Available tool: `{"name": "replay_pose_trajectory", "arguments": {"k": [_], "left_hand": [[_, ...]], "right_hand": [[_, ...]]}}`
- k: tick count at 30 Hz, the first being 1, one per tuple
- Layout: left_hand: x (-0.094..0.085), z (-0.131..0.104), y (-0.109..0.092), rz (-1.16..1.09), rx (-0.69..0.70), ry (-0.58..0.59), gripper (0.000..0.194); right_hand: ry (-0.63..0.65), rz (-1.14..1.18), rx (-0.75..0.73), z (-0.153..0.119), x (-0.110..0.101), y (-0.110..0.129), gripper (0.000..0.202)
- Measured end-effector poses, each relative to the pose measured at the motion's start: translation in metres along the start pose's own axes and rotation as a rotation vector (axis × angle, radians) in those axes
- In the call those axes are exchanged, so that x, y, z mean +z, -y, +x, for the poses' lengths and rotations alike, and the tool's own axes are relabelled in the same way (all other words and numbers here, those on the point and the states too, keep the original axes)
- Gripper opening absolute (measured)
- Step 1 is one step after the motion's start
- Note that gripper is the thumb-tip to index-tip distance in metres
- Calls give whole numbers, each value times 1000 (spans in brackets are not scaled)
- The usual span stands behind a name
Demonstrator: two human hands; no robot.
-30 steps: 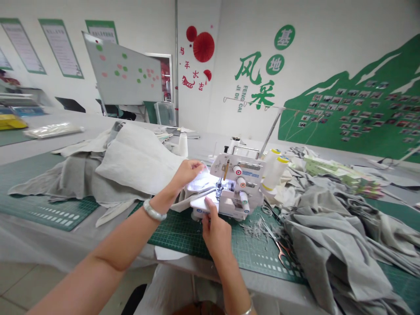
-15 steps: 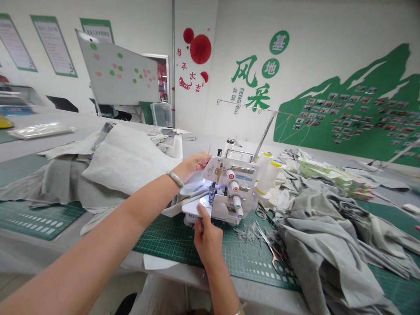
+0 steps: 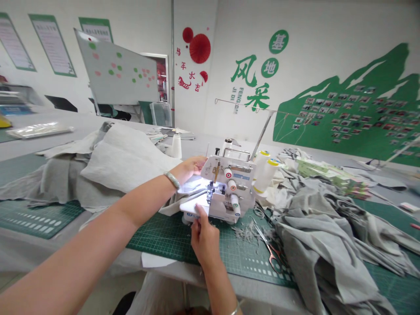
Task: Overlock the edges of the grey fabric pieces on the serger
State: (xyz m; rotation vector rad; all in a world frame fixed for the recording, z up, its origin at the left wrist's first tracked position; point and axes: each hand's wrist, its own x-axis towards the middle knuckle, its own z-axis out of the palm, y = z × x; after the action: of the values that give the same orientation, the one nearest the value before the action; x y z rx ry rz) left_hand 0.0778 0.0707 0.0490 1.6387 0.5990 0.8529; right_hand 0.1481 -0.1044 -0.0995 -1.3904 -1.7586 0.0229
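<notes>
A white overlock sewing machine stands before me, its lamp lit over the needle area. My left hand reaches to the upper left side of the machine head; its fingertips are partly hidden behind the housing. My right hand is at the front edge of the machine's cloth plate, index finger on top and thumb lower down, fingers closed on that edge. Grey fabric lies bunched beside the presser foot, under my left wrist. Whether it is under the foot I cannot tell.
Scissors and thread scraps lie right of the machine on a green cutting mat. Grey fabric is heaped at right, pale fabric at left. Thread cones and a thread stand rise behind.
The view has shifted slightly, so the machine and table sit a little further left. Both hands keep nearly the same places at the machine. The cloth plate looks brighter.
</notes>
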Motion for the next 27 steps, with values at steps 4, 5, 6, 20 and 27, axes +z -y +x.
{"name": "replay_pose_trajectory", "arguments": {"k": [4, 5, 6, 20, 27], "left_hand": [[4, -23, -9, -22, 23, 79, 33], [5, -27, -12, -24, 35, 89, 34], [7, -30, -15, -25, 47, 95, 35], [-15, 14, -13, 146, -47, -145, 33], [-7, -90, 13, 477, 83, -464, 37]], "right_hand": [[1, -1, 4, -1, 0, 0, 45], [0, 0, 3, -2, 0, 0, 45], [-1, 2, 3, -2, 0, 0, 45], [-28, 14, -46, 0, -5, 5, 47], [-330, 129, -34, -28, -40, 0, 24]]}}
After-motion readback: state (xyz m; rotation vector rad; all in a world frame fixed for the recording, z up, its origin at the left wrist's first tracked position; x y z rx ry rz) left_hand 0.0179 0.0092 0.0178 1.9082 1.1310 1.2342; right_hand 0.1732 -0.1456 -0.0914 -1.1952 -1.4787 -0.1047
